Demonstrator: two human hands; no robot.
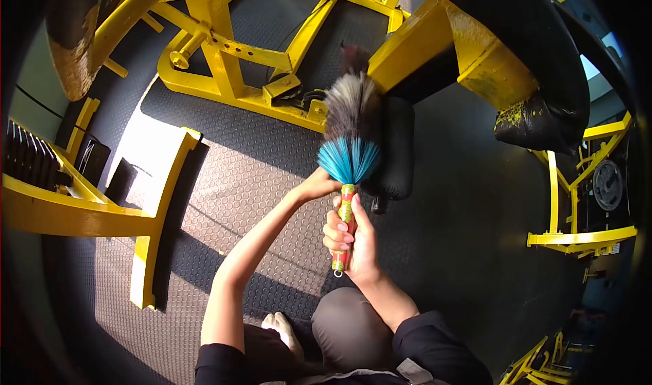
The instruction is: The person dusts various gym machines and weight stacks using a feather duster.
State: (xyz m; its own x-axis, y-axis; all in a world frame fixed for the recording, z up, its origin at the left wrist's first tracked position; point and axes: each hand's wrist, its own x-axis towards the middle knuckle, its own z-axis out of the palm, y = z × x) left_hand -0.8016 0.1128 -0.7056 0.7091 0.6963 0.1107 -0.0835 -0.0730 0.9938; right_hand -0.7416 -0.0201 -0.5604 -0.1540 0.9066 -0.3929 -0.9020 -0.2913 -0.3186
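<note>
A duster (348, 159) with blue bristles and a grey-and-dark fluffy head points away from me, its tip close to the yellow machine frame (251, 103). My right hand (356, 239) is closed around its red, yellow and green patterned handle, which ends in a metal ring. Just left of the handle's top is my left hand (319, 185). Its fingers go out of sight behind the blue bristles, so I cannot see whether they grip anything. Beside the duster, on its right, sits a black padded roller (399, 151).
Dark studded rubber matting (272, 215) covers the floor, with sunlit patches. A yellow frame foot (163, 215) stands at the left. Overhead at right hangs a yellow beam with a worn black pad (543, 123). More yellow gym frames (581, 237) stand at far right.
</note>
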